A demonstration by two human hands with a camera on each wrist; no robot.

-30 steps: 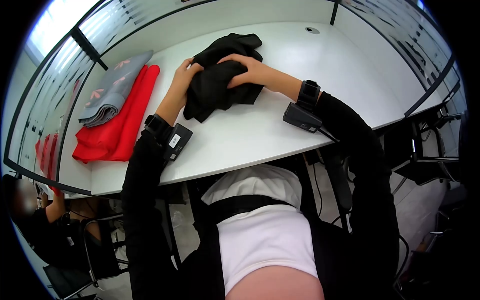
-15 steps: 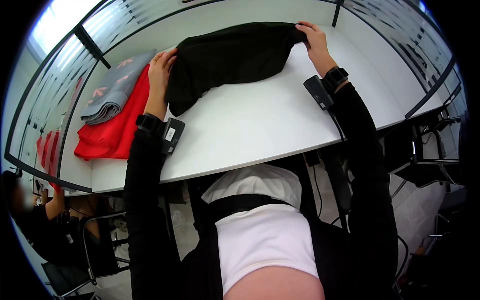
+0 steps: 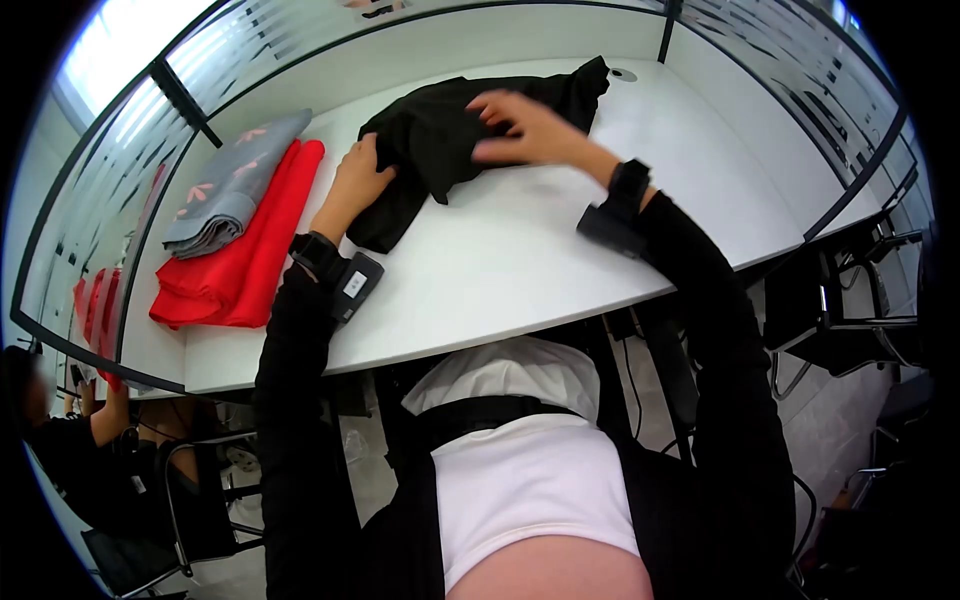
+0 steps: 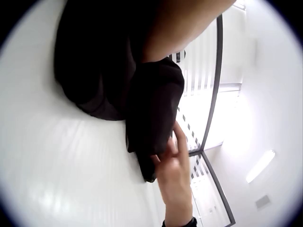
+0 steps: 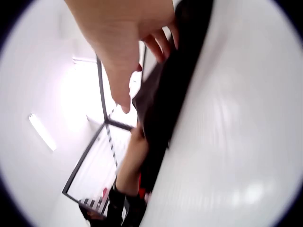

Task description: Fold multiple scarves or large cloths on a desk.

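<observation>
A black cloth (image 3: pixel 430 125) lies bunched and partly folded over toward the back of the white table. At its left end my left hand (image 3: pixel 355 185) grips the edge, the fingertips partly hidden by the fabric. My right hand (image 3: pixel 535 130), blurred, hovers over the cloth's front middle with fingers spread and bent. In the right wrist view the right hand (image 5: pixel 125 38) has thumb and fingers apart, with the cloth (image 5: pixel 165 94) beyond them. The left wrist view shows the cloth (image 4: pixel 151 104) standing up in a fold between the two hands.
On the left of the table (image 3: pixel 480 270) lie a folded red cloth (image 3: pixel 220 285) and a folded grey cloth (image 3: pixel 235 185) with pink flower shapes on it. Low partitions (image 3: pixel 420 45) enclose the back and sides. Another person sits at the lower left; chairs stand around.
The cloth was bunched, then stretched wide between both hands, and now lies lower and crumpled. My right hand has let go of the far right corner and come back left toward the middle.
</observation>
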